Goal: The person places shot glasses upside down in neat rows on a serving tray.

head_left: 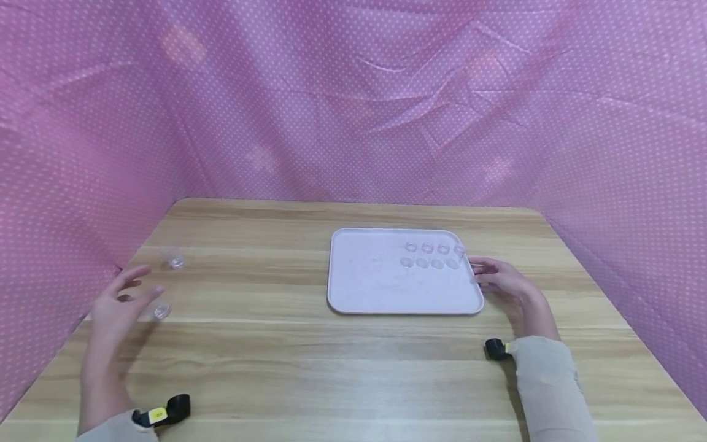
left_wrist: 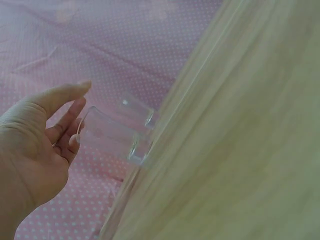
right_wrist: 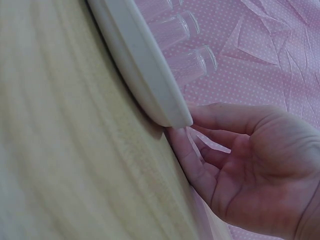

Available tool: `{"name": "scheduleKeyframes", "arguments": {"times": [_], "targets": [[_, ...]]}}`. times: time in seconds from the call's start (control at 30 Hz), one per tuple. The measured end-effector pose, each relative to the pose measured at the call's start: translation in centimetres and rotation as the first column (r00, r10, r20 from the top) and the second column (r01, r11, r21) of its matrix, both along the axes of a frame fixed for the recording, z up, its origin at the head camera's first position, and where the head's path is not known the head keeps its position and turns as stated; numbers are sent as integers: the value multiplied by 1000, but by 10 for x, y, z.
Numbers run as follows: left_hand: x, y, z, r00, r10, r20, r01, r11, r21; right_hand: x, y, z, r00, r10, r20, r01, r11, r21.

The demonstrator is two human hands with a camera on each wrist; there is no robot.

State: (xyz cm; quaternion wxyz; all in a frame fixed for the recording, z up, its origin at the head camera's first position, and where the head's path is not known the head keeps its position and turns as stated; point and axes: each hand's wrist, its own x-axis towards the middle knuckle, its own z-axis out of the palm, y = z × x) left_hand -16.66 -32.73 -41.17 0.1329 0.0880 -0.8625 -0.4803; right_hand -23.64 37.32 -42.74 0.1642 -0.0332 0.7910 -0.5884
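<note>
L hand (head_left: 115, 309) is at abt 9 o'clock of the tabletop (head_left: 309, 362), grip spread, thumb & fingers apart w/ the near glass (left_wrist: 112, 135) reaching in btwn them; that glass stands upright, thick base down. Can't tell from here if the fingertips touch its rim. Far glass (head_left: 177, 263), also upright, is just off at its 1 o'clock, clear of the hand. Tray (head_left: 367, 279), pale, lies flat at approx 1–2 o'clock of the tabletop's middle. R hand (head_left: 499, 279) is at the tray's 3 o'clock, grip pinching its edge btwn thumb & fingers. On the tray, toward 2 o'clock, a row of clear glasses (head_left: 428, 248), prob 4 & upside down, thick ends up, tho they're see-through & faint. Black gadget on each wrist, L one (head_left: 178, 407) w/ a yellow tag (head_left: 157, 415). Pink dotted cloth (head_left: 386, 123) hangs at 12, 9 & 3 o'clock.
</note>
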Motion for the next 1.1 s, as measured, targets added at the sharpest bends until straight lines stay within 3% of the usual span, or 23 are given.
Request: {"name": "scheduleKeyframes", "arguments": {"times": [0.2,0.37,0.43,0.57,0.77,0.9,0.97,1.1], "targets": [[4,15,15,999,-12,-37,9,995,-95,1,-2,4,1000,7,-10,-7,1000,1],[7,11,15,999,19,-49,-19,1000,1,1,-3,6,1000,3,-9,-3,1000,12],[10,5,12,1000,12,-14,-11,998,54,1,-3,7,1000,2,-10,-2,1000,8],[18,-10,2,993,-65,100,56,994,98,0,-3,6,1000,6,-16,-6,1000,6],[25,-27,-15,954,-187,234,172,982,82,4,-3,5,1000,15,-17,-15,1000,14],[27,-32,-24,930,-231,286,220,973,72,6,-3,1,1000,15,0,-15,1000,3],[26,-34,-27,928,-236,287,238,971,28,7,-2,-1,1000,11,-2,-11,1000,2],[23,-34,-30,950,-200,239,230,968,-105,6,-1,-1,1000,3,-12,-3,1000,-3]]}}
